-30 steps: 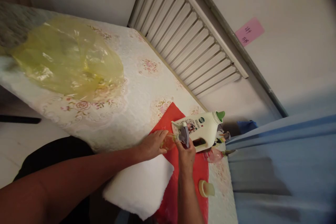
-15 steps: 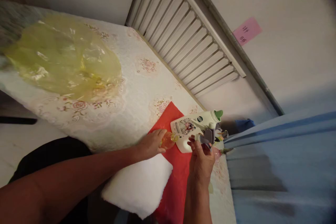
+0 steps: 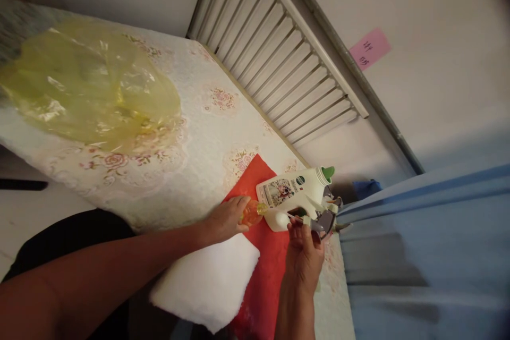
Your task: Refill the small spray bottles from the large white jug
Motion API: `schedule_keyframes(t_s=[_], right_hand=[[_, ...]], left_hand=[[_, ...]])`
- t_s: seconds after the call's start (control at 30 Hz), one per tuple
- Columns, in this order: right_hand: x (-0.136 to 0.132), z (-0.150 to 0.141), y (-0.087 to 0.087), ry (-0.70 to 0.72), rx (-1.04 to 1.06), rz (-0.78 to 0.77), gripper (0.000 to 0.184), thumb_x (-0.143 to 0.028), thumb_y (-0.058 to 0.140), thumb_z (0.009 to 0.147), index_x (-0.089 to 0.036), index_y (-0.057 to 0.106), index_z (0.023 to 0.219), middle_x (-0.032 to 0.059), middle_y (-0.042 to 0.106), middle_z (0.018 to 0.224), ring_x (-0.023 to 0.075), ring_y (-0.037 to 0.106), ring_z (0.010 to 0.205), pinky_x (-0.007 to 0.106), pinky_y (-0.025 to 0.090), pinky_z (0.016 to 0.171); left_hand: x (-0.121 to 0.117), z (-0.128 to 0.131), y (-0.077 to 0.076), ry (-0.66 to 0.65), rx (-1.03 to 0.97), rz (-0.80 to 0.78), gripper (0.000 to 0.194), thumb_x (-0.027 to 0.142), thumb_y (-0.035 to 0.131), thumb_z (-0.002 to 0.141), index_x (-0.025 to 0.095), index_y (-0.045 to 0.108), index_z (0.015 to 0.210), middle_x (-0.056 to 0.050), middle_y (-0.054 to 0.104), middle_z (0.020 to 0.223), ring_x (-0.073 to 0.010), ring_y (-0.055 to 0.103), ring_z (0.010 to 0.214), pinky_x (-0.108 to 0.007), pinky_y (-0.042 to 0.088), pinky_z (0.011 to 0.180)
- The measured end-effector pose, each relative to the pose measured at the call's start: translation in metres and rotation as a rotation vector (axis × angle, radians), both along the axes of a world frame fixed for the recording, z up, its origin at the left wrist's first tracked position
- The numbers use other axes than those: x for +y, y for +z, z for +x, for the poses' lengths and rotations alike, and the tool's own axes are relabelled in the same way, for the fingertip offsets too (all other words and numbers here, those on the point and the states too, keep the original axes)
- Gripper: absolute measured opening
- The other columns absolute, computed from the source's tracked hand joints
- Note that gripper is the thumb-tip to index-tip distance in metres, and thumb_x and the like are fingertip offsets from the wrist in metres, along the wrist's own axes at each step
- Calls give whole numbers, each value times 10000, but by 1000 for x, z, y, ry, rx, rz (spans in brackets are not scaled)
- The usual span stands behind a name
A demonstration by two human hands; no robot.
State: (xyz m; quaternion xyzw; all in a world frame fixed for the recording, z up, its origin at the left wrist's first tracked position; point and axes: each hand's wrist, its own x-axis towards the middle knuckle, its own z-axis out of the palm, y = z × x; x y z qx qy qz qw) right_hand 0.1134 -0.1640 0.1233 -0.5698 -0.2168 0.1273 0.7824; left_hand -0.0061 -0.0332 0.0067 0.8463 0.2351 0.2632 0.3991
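My left hand is closed around a small orange see-through bottle lying over the red cloth. My right hand pinches a grey spray head with its thin tube, held to the right of the bottle and in front of a white detergent jug with a green cap. The jug lies tilted on the red cloth, close to both hands.
A flowered white tablecloth covers the table. A crumpled yellow plastic bag lies far left. A white foam pad sits below my left wrist. A slatted radiator, a pink note and blue fabric border the table.
My right hand has pulled the grey spray head off the orange bottle and carried it rightward, past the jug. My left hand kept the bottle in place.
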Motion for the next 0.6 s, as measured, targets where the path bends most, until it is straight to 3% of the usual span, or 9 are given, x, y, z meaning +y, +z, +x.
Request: schedule_keyframes(t_s=[0.6], right_hand=[[-4, -2, 6, -37, 33, 27, 343, -264, 841, 699, -189, 689, 997, 6, 758, 844, 123, 724, 744, 229, 593, 673]], left_hand=[[1, 4, -6, -1, -5, -4, 767, 230, 781, 712, 168, 421, 1387, -165, 556, 1390, -310, 529, 1304, -432, 453, 1081]])
